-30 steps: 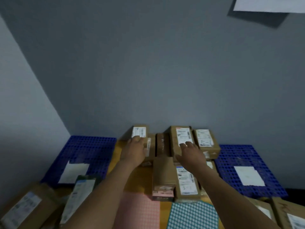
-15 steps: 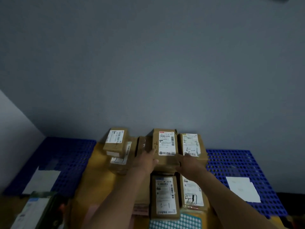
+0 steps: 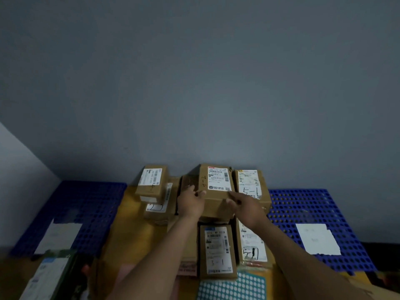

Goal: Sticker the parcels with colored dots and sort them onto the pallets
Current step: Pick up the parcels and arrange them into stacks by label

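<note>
Several brown cardboard parcels with white labels are piled on a yellow-brown surface (image 3: 132,215) between two blue pallets. My left hand (image 3: 190,202) grips the left near corner of the top middle parcel (image 3: 216,185), marked "4-2". My right hand (image 3: 244,207) holds that same parcel's right near edge. A parcel marked "5-1" (image 3: 251,185) lies just right of it. Nearer me lie a parcel marked "3-1" (image 3: 217,252) and another "5-1" parcel (image 3: 252,245). A teal sheet of white dot stickers (image 3: 232,287) is at the bottom edge.
The left blue pallet (image 3: 86,204) carries a white paper (image 3: 58,237). The right blue pallet (image 3: 311,208) carries another white paper (image 3: 317,239). Two stacked parcels (image 3: 152,185) sit left of the pile. A dark box with a label (image 3: 52,276) lies bottom left. A grey wall stands behind.
My left hand moved from the far-left parcel to the middle one. Both hands now grip the "4-2" parcel. The view tilted down and shifted right.
</note>
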